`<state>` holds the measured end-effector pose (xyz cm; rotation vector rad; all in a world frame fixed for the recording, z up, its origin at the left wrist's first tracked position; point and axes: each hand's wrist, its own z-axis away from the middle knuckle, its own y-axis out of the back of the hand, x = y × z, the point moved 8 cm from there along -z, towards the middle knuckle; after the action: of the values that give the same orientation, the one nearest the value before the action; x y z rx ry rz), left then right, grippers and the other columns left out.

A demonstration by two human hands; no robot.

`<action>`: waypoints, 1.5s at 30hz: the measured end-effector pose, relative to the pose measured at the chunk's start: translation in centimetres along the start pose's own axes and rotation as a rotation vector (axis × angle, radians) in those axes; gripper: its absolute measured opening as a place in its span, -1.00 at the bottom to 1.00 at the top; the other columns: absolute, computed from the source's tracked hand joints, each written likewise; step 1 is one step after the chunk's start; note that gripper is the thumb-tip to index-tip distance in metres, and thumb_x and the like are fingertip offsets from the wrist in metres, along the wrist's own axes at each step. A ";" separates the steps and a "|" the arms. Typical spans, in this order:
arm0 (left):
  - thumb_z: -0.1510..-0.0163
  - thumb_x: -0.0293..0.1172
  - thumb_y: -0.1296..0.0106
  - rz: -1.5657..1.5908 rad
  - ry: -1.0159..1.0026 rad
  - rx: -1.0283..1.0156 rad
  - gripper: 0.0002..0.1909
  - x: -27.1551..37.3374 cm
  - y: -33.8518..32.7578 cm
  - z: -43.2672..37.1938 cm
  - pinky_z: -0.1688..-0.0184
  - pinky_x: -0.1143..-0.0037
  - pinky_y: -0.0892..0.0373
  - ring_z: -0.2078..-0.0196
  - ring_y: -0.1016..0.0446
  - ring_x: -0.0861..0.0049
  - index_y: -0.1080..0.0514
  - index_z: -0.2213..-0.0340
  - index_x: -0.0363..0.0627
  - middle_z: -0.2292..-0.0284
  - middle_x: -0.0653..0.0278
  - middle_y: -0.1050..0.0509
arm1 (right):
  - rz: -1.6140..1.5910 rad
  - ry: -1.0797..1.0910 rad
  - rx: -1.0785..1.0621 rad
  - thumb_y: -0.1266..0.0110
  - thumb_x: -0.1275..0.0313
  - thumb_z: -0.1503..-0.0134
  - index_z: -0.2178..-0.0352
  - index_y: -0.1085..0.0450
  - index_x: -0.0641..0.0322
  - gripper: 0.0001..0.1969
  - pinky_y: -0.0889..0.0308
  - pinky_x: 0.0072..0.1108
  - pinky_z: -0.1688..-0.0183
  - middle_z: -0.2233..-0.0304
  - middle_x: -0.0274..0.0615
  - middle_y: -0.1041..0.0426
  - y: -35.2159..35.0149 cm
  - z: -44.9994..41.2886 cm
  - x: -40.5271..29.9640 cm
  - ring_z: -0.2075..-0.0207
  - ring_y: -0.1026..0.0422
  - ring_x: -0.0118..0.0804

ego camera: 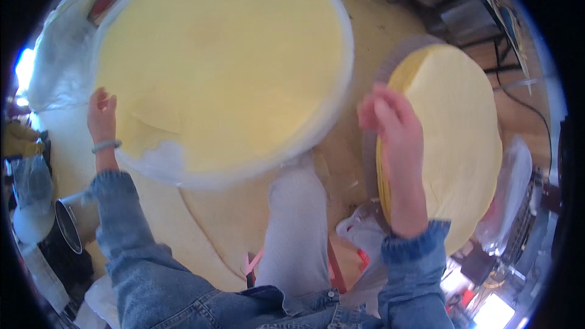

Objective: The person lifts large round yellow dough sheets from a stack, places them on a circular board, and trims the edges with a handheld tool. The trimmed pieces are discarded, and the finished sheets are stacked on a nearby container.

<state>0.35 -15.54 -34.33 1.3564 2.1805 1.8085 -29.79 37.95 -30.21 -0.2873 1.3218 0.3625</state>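
Observation:
A thin yellow round sheet (224, 59) covers most of a large disc whose white rim (315, 141) shows around it. Near the lower left the sheet has a crease, and a white patch (162, 162) is bare of yellow. My left hand (102, 114), fingers curled, is at the disc's left edge; whether it pinches the sheet is unclear. To the right, a thick stack of similar yellow round sheets (457, 146) sits on a dark round base (371, 164). My right hand (395, 119) is blurred over the stack's left edge, fingers bent, with nothing plainly visible in them.
My leg in grey trousers (297, 228) extends under the disc's near edge. A metal cylinder (82, 221) lies at the left, below a large clear plastic bag (64, 64). Another plastic bag (509, 196) is beyond the stack. Dark metal-framed furniture (466, 13) stands at the upper right.

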 end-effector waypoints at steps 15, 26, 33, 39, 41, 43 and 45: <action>0.00 -0.39 0.03 -0.410 -0.995 -1.704 -0.64 42.6 -21.0 39.7 0.01 0.30 -0.31 0.09 -0.40 0.17 -0.41 0.13 -0.21 0.12 0.11 -0.43 | -0.043 -0.917 0.060 -0.02 0.34 -0.14 0.31 -0.41 0.19 -0.84 -0.14 -0.75 0.60 0.52 -0.37 -0.37 18.3 32.4 27.2 0.62 -0.22 -0.63; 0.00 -0.20 0.07 -0.215 -0.322 -1.500 -0.64 27.2 -43.9 48.1 -0.06 0.19 -0.22 -0.03 -0.30 0.16 -0.43 0.18 -0.10 0.05 0.07 -0.36 | -0.195 -1.200 0.370 -0.07 0.24 -0.07 0.27 -0.37 0.03 -0.79 -0.31 -0.56 0.40 0.38 -0.32 -0.42 22.1 30.2 38.5 0.42 -0.38 -0.43; -0.01 -0.09 0.09 0.039 -0.688 -1.109 -0.62 24.8 -54.4 53.5 -0.10 0.12 -0.16 -0.11 -0.23 0.16 -0.44 0.22 -0.03 0.00 0.04 -0.32 | -0.606 -1.235 0.676 -0.12 0.39 -0.05 0.38 -0.40 0.03 -0.91 -0.32 -0.53 0.41 0.48 -0.35 -0.41 19.0 29.8 48.1 0.43 -0.38 -0.41; -0.06 -0.23 0.13 0.508 -0.359 -1.223 -0.72 22.5 -64.3 60.1 -0.26 0.13 0.10 -0.20 -0.09 0.15 -0.46 0.19 0.21 -0.10 0.18 -0.22 | -0.516 -1.240 0.723 -0.13 0.42 -0.06 0.42 -0.39 0.09 -0.94 -0.34 -0.54 0.43 0.51 -0.35 -0.43 20.1 28.9 56.0 0.47 -0.40 -0.41; -0.04 -0.21 0.10 0.547 -0.262 -1.227 -0.72 21.8 -65.8 60.4 -0.26 0.11 0.14 -0.20 -0.07 0.15 -0.47 0.20 0.20 -0.11 0.17 -0.22 | -0.480 -1.194 0.721 -0.14 0.42 -0.05 0.43 -0.39 0.09 -0.93 -0.35 -0.54 0.44 0.51 -0.35 -0.44 21.0 28.5 57.4 0.46 -0.41 -0.41; -0.02 -0.18 0.07 0.117 -0.541 -1.194 -0.73 22.1 -65.8 60.3 -0.25 0.08 0.13 -0.19 -0.09 0.15 -0.47 0.23 0.17 -0.09 0.17 -0.24 | -0.568 -1.100 0.518 -0.09 0.36 -0.10 0.30 -0.37 0.03 -0.88 -0.35 -0.44 0.28 0.37 -0.35 -0.43 20.2 26.9 57.9 0.32 -0.40 -0.37; 0.01 -0.18 0.04 0.060 -0.722 -1.163 -0.75 23.6 -63.5 59.0 -0.20 0.04 0.05 -0.14 -0.16 0.13 -0.48 0.28 0.14 -0.04 0.15 -0.30 | -0.649 -1.042 0.431 -0.06 0.33 -0.12 0.21 -0.36 0.00 -0.81 -0.32 -0.37 0.14 0.25 -0.32 -0.42 19.2 26.2 57.2 0.19 -0.38 -0.33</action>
<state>-23.13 48.08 -93.24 1.3505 0.5354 1.6696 -2.81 71.40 -80.00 -0.1100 0.2149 -0.3142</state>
